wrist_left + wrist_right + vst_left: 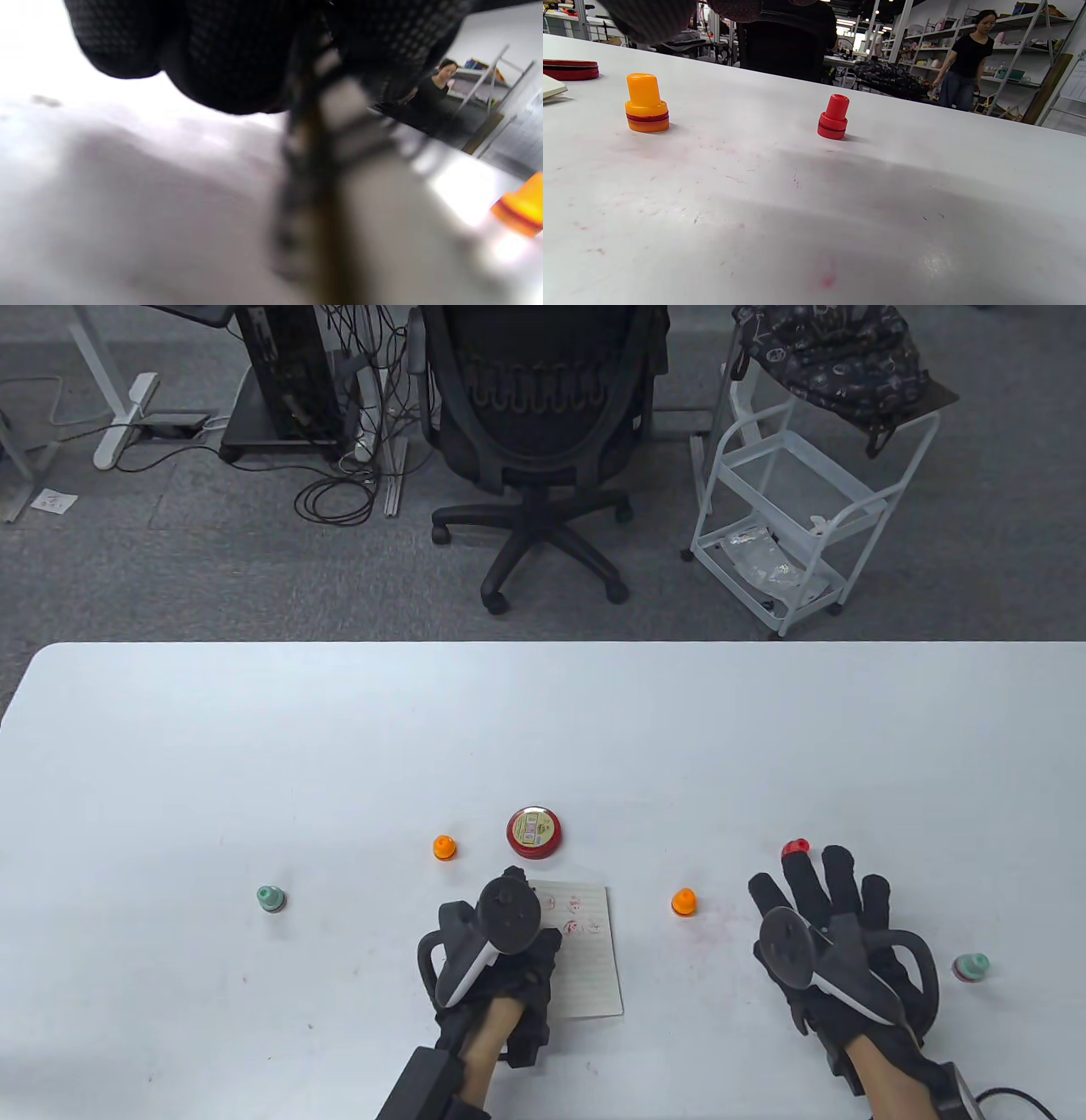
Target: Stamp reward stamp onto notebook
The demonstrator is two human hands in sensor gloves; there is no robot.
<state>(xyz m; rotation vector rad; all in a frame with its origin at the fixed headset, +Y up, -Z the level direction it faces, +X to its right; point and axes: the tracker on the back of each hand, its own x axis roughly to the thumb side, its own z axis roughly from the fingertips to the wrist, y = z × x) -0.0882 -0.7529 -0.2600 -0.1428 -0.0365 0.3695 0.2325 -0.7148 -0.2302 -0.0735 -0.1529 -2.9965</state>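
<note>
Five stamps (444, 847), one ink pad (534, 833), one notebook (587, 950), two gloved hands (836, 937).

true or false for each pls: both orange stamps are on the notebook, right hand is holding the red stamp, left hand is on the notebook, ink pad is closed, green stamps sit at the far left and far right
1. Both orange stamps are on the notebook: false. Orange stamp and orange stamp stand on the table beside it.
2. The right hand holds the red stamp: false. Its fingers are spread and the stamp stands free.
3. The left hand rests on the notebook: true.
4. The ink pad is closed: true.
5. Green stamp and green stamp are outermost: true.
</note>
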